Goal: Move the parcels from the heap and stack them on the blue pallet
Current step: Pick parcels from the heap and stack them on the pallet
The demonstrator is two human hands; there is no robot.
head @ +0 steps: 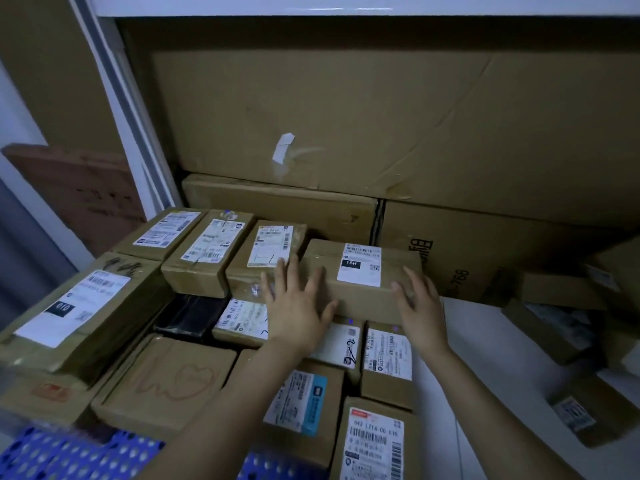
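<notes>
The 15H-labelled parcel (360,277) sits on the upper layer of the stack on the blue pallet (69,455), at the right end of the far row, touching the labelled parcel (266,258) on its left. Your left hand (298,313) lies flat against its near left side, fingers straight and spread, with the tips over the top edge. Your right hand (422,310) rests the same way at its near right corner. Neither hand curls round it.

It looks like a stiff taped carton, probably light enough for two palms. The tape may be slick, so press on bare cardboard at the ends.

The printed carton (450,258) stands close behind, so little room is left on the far side. The right side is open toward the heap (571,323). The parcel's right end lies near the stack's right edge, so watch for overhang.
</notes>
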